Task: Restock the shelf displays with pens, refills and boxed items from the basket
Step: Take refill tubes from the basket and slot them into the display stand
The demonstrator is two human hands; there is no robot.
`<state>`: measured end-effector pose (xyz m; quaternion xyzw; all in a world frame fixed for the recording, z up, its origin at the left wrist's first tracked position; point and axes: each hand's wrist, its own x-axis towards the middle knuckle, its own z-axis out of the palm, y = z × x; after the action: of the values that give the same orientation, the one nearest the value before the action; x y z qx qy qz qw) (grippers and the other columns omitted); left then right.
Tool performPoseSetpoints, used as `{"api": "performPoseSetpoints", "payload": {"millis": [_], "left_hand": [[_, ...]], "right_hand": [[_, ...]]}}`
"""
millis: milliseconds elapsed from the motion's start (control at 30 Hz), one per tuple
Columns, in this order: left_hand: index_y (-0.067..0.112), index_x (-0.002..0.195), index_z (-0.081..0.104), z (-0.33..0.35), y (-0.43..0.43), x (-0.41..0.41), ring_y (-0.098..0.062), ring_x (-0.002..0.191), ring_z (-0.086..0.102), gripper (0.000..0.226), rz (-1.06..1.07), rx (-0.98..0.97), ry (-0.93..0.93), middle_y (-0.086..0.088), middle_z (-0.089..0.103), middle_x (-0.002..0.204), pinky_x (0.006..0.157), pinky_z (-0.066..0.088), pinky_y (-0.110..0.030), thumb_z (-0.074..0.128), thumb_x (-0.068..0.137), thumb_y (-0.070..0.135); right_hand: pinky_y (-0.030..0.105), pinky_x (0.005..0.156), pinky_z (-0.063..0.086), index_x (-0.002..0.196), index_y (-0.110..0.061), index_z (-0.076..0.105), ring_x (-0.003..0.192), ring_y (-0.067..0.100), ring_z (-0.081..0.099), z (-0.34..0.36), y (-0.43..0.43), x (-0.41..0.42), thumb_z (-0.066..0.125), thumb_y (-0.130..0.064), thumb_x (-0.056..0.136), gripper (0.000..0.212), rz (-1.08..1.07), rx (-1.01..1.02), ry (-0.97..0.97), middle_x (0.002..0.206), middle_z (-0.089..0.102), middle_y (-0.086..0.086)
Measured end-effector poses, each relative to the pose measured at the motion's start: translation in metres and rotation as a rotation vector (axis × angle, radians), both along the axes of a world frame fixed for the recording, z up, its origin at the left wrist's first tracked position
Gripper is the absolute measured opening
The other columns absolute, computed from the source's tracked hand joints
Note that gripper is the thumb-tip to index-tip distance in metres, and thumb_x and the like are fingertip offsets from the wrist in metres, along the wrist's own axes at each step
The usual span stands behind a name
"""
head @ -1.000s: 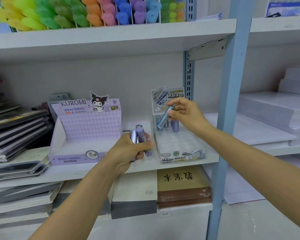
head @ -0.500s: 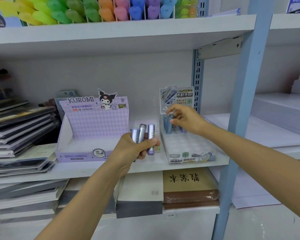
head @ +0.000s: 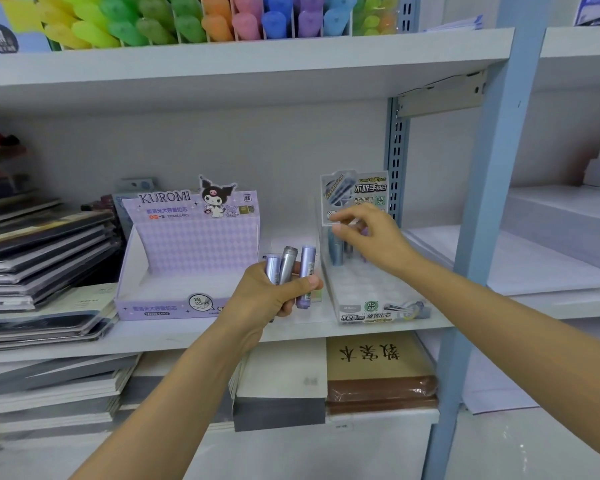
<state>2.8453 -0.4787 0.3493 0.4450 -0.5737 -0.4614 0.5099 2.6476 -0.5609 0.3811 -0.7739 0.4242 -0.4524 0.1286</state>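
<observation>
My left hand (head: 267,299) grips three purple and silver refill tubes (head: 288,268) upright, in front of the middle shelf. To its right stands a clear display tray (head: 371,292) with a printed header card and rows of round slots. A few blue tubes (head: 335,251) stand in its back row. My right hand (head: 368,237) hovers over that back row with thumb and fingers loosely apart and nothing visible between them. A purple Kuromi display box (head: 187,258) stands to the left, its inside bare.
Stacked notebooks (head: 42,251) fill the shelf's left end. Coloured highlighters (head: 187,19) line the shelf above. A blue upright post (head: 482,202) stands just right of the tray, with white paper stacks (head: 551,237) beyond it. Books (head: 374,368) lie on the lower shelf.
My right hand lowered a blue tube into the tray's back row, let it go and has lifted slightly. My left hand kept its three tubes.
</observation>
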Motion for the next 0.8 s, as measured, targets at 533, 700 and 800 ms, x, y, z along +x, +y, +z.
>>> {"api": "performPoseSetpoints", "payload": {"millis": [533, 700, 800], "left_hand": [[0.014, 0.088, 0.068, 0.008, 0.002, -0.032, -0.011, 0.047, 0.033, 0.008, 0.148, -0.110, 0.165, -0.004, 0.072, 0.074, 0.042, 0.032, -0.019, 0.074, 0.083, 0.017], [0.016, 0.082, 0.069, 0.012, 0.003, -0.039, -0.010, 0.043, 0.025, 0.009, 0.146, -0.171, 0.250, 0.004, 0.036, 0.052, 0.040, 0.024, -0.020, 0.076, 0.080, 0.021], [0.018, 0.073, 0.063, 0.010, 0.005, -0.045, -0.009, 0.043, 0.030, 0.016, 0.157, -0.158, 0.239, 0.008, 0.035, 0.048, 0.040, 0.029, -0.019, 0.076, 0.080, 0.021]], "right_hand": [[0.030, 0.072, 0.058, 0.104, -0.004, 0.064, 0.071, 0.022, 0.068, 0.004, 0.040, -0.036, 0.070, -0.007, 0.083, 0.022, 0.460, 0.421, -0.402, 0.079, 0.070, 0.009], [0.029, 0.074, 0.058, 0.108, -0.007, 0.064, 0.083, 0.024, 0.071, -0.010, 0.052, -0.030, 0.067, -0.007, 0.087, 0.021, 0.501, 0.389, -0.293, 0.094, 0.072, 0.012], [0.027, 0.072, 0.058, 0.103, -0.007, 0.064, 0.082, 0.023, 0.071, -0.015, 0.056, -0.024, 0.070, -0.005, 0.085, 0.019, 0.454, 0.313, -0.366, 0.091, 0.072, 0.008]]}}
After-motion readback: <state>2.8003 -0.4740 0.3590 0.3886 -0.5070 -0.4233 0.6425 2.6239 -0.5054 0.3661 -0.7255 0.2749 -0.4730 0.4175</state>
